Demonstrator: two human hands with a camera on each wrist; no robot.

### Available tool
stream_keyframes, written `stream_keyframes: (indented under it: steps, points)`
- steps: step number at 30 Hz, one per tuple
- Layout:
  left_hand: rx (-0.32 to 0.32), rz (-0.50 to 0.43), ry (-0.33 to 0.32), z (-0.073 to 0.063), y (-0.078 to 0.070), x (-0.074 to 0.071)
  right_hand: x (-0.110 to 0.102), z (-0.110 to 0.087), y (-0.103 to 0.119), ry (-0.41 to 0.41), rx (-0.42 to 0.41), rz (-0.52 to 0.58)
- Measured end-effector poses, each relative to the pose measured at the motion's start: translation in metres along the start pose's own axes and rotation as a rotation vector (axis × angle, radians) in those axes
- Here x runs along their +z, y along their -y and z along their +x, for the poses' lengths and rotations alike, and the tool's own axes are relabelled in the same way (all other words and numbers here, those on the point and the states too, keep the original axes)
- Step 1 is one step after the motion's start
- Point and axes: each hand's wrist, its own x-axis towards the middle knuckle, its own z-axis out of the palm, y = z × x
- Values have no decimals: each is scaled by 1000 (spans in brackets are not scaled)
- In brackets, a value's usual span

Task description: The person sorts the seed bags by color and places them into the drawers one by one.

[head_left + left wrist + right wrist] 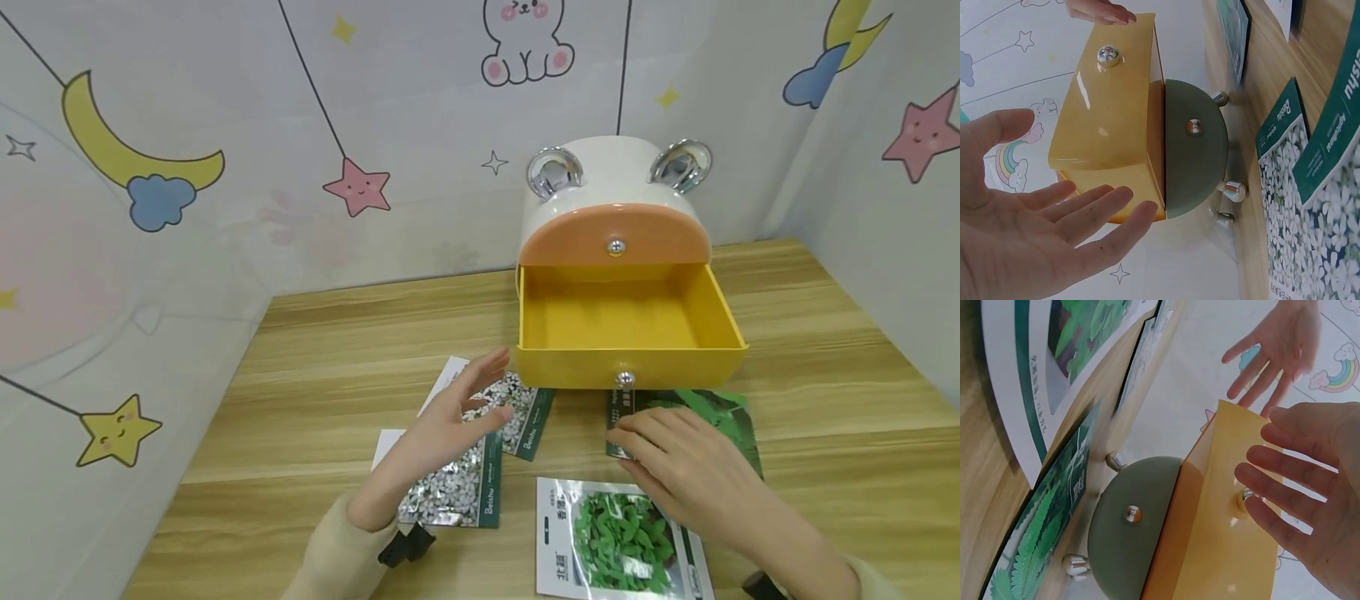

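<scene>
A small rounded cabinet (pixel 615 237) with silver ears stands against the back wall. Its yellow drawer (pixel 570 367) is pulled out and looks bare inside. My left hand (pixel 442 429) hovers just left of the drawer's front corner, fingers spread and holding nothing, above two white-flower packets (pixel 453 492). In front of the drawer my right hand (pixel 690 467) hangs with loosely bent fingers (pixel 1285 506), also holding nothing. Beneath it lie a leafy green packet (pixel 622 542) and, behind that, a fern-leaf packet (pixel 727 417), both partly covered by the hand.
The wooden tabletop (pixel 322 350) carries all of this. Below the drawer, the wrist views show a dark green panel (pixel 1194 156) with a silver knob and silver feet (pixel 1075 564). Pale walls (pixel 420 108) with moon and star pictures enclose the back and sides.
</scene>
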Motion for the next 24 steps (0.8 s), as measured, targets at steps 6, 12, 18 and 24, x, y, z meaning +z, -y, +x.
stream_keyframes:
  steps: [6, 12, 18, 24]
  points:
    - [-28, 174, 66, -17, -7, 8, 1, -6, 1, 30, -1, 12]
    - [-25, 257, 112, -30, -12, 14, 3, -14, 3, 45, -23, 20]
    - [20, 307, 183, -37, -12, 27, 4, -23, 5, 78, -19, 27]
    - [92, 438, 230, -38, -14, 40, 6, -31, 6, 102, -16, 34]
